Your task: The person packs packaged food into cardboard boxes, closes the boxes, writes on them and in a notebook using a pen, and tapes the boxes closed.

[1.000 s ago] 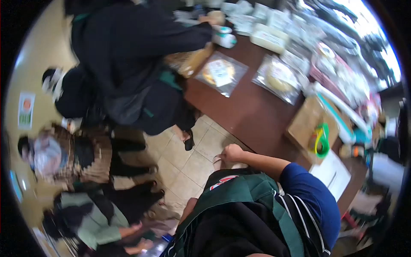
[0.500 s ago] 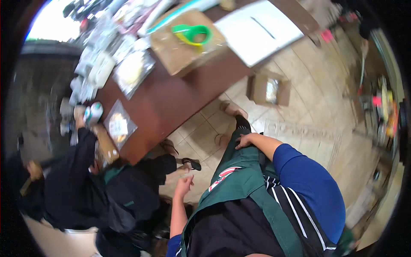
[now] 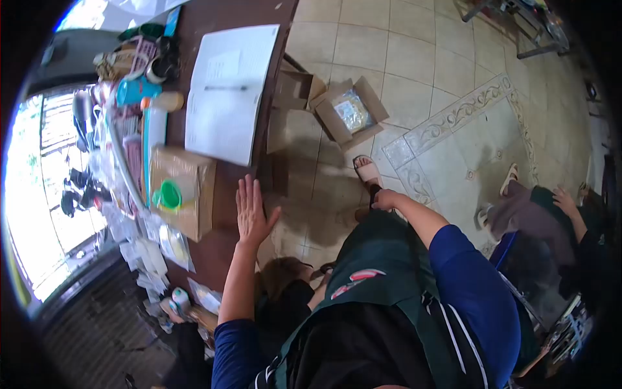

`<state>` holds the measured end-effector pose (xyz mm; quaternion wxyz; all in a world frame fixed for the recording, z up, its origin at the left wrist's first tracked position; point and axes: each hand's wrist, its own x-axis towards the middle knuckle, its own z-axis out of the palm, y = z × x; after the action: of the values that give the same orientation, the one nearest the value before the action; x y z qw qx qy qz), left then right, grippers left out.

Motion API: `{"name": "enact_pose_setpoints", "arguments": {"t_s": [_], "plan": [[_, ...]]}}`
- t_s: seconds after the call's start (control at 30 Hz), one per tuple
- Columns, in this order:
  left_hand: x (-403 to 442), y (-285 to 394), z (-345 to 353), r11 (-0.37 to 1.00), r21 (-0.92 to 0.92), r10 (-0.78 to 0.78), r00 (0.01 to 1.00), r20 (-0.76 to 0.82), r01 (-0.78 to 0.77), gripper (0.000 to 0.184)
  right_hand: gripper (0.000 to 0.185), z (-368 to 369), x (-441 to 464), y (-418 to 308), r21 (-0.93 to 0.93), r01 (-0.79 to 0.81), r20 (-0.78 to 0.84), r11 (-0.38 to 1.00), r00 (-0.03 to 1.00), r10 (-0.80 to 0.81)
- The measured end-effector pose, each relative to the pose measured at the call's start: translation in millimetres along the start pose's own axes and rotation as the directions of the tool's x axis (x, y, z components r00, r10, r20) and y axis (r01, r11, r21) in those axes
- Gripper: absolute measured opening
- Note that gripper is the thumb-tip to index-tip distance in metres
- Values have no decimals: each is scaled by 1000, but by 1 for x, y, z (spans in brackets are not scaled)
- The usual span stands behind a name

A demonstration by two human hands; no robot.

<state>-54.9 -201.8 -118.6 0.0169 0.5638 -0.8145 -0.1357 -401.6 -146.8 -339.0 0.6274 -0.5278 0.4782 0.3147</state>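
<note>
1. The left hand (image 3: 254,214) is open, fingers straight and close together, thumb spread out to the side, with nothing in its grasp. It is over the edge of the brown table (image 3: 223,198); I cannot tell whether it touches the wood.
2. The right hand (image 3: 387,199) has its fingers curled in, near the end of the green apron (image 3: 366,249). I cannot tell whether they hold anything.
3. The open notebook (image 3: 227,126) lies flat on the table, just beyond the left fingertips. 1 pen (image 3: 225,87) lies across its pages.
4. The taped box (image 3: 202,217) sits on the table beside the left hand, apart from it, with green tape (image 3: 170,194) on it.
5. Past the notebook are 1 blue cup (image 3: 137,91) and 1 bottle (image 3: 166,101) with an orange cap.
6. On the tiled floor (image 3: 408,87), 1 open box (image 3: 329,123) holds a clear package (image 3: 352,115).
7. At the far right is another person's hand (image 3: 566,202), well apart from the right hand.
</note>
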Motion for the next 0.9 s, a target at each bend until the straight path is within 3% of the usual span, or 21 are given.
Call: {"name": "enact_pose_setpoints", "arguments": {"t_s": [0.03,0.1,0.13,0.17,0.23,0.3,0.43,0.53,0.67,0.7,0.77,0.83,0.9], "plan": [[11,-7,9,1000,6,16,1000,4,-16,82,43,-12,12,2,15,3,-7,1000,1000,-3],[12,-31,30,991,107,86,996,-35,-82,94,36,-41,30,-8,-27,199,-392,980,899,-194],[8,-39,40,981,161,112,994,-5,-110,94,34,-44,71,-4,-181,281,-654,942,681,-329],[7,-41,41,980,164,113,994,9,-113,94,32,-47,116,-1,-345,302,-814,889,375,-444],[8,-38,42,979,186,90,996,-6,-87,93,31,-121,93,-46,105,390,-648,915,724,-234],[8,-37,41,976,203,84,996,9,-84,95,29,-173,115,-75,335,431,-541,838,816,-204],[-6,-42,43,988,150,46,999,6,-46,89,34,-236,212,-118,91,533,-841,841,494,-222],[-8,-42,38,988,129,82,996,30,-85,89,35,-274,256,-141,295,443,-818,847,575,-15],[-8,-37,29,993,116,13,992,122,-28,89,31,-296,269,-158,492,230,-713,840,660,237],[11,-30,25,967,172,158,974,161,-186,89,31,-295,273,-159,527,183,-673,830,687,276],[8,-34,28,916,215,294,932,212,-338,89,32,-299,278,-159,485,186,-679,854,695,234],[-20,-42,31,993,28,108,991,73,-111,89,32,-295,297,-163,442,197,-694,875,693,195],[-24,-45,31,991,25,129,987,99,-132,90,32,-291,309,-167,525,162,-666,836,690,285]]}}
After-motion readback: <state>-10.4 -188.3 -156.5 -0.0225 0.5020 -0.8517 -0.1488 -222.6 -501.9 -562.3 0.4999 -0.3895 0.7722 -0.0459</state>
